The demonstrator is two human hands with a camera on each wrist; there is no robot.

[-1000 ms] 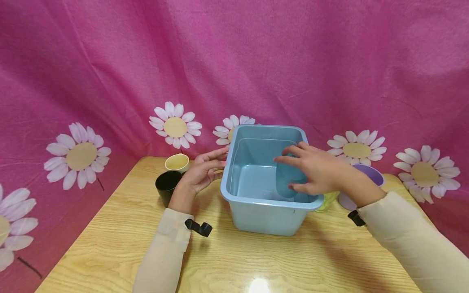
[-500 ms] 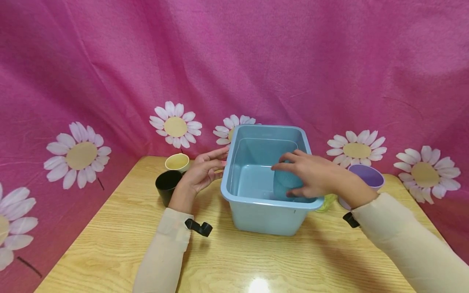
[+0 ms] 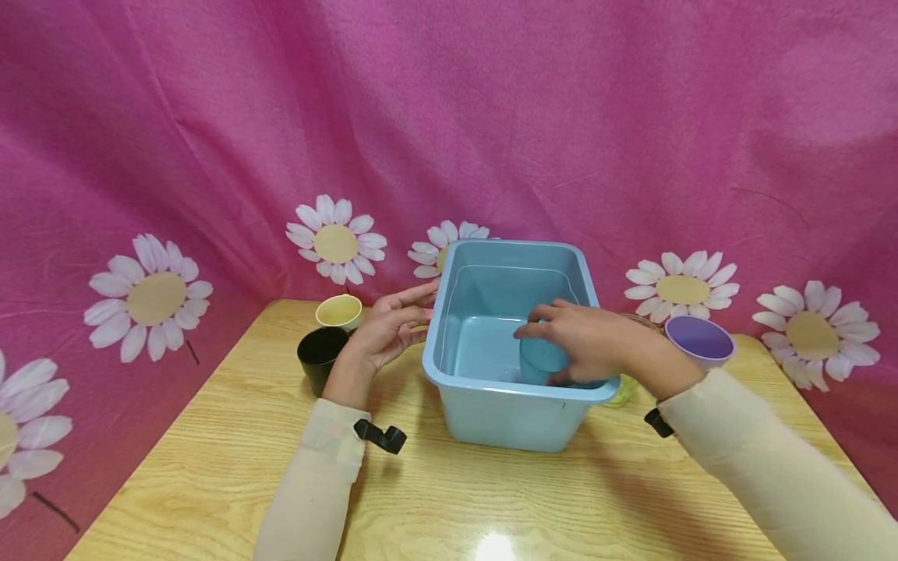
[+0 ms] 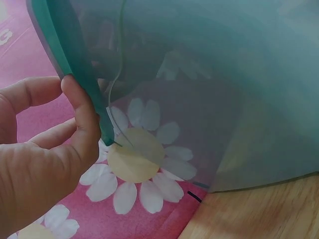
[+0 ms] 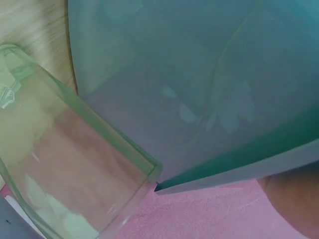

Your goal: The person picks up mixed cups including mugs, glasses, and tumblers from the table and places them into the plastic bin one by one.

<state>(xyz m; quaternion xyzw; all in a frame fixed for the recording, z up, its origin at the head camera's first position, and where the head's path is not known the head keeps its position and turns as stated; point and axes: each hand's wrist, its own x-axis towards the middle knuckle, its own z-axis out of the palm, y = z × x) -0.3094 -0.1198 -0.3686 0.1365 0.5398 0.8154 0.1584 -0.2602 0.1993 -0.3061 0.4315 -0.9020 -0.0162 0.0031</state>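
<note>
A blue plastic bin [image 3: 501,413] stands on the table. Inside its right part, my right hand [image 3: 585,339] grips a blue cup [image 3: 540,358] from above. The cup is low, near the bin's floor; the hand and near wall hide part of it. My left hand [image 3: 386,327] is at the bin's left side, its fingertips touching the rim. In the left wrist view, the loosely bent left hand [image 4: 55,144] touches the rim [image 4: 82,74]. The right wrist view shows only a little of the right hand [image 5: 294,204], beyond the bin's rim.
Left of the bin stand a black cup [image 3: 320,354] and a yellow cup [image 3: 340,312]. To its right are a purple cup [image 3: 700,339] and a clear green cup [image 5: 75,154]. A brown rim [image 3: 641,321] shows behind my right wrist. A pink flowered cloth [image 3: 449,117] hangs behind.
My right hand has lowered the blue cup deeper into the bin, moving slightly left. The left hand and the bin stay where they were.
</note>
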